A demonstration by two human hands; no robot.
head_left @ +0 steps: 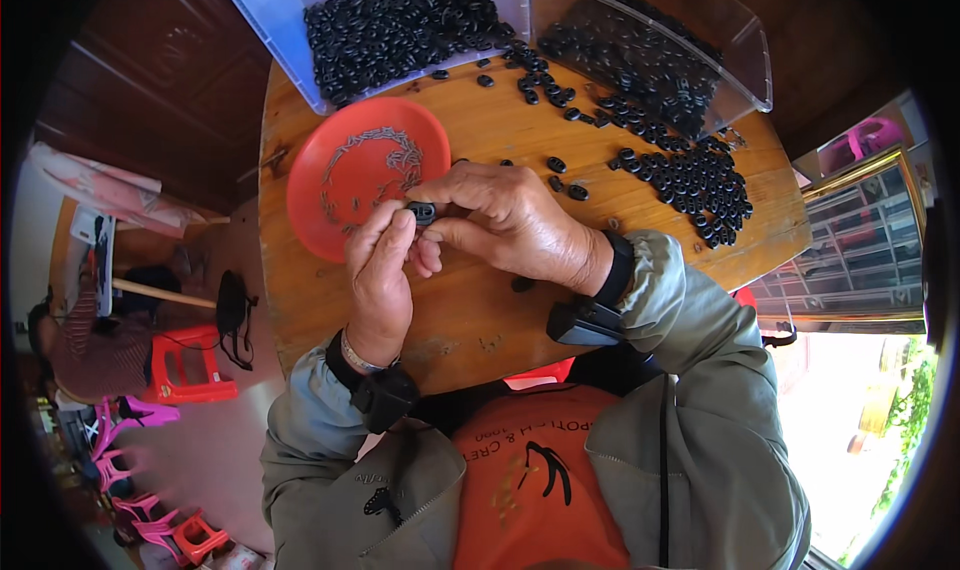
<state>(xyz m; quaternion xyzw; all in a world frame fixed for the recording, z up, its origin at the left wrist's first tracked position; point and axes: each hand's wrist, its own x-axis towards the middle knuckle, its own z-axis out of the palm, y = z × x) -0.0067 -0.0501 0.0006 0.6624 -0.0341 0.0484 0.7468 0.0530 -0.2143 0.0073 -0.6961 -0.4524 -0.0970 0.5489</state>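
Between the fingertips of both hands sits a small black oval plastic piece (pixel 423 212) with openings in its face. My left hand (pixel 380 275) pinches it from the left, thumb on the near side. From the right my right hand (pixel 515 220) closes on the same piece, thumb below and index finger above. Just beyond the hands lies a red plate (pixel 305 195) holding many small grey metal pins (pixel 405 155). Whether a pin is in the fingers is hidden.
A wooden table (pixel 450 345) carries a bluish-white bin (pixel 270 40) and a clear bin (pixel 755 70), both filled with black pieces. A pile of loose black pieces (pixel 700 185) spreads at the right. Red stool (pixel 195 365) and a seated person (pixel 95 345) are at the left.
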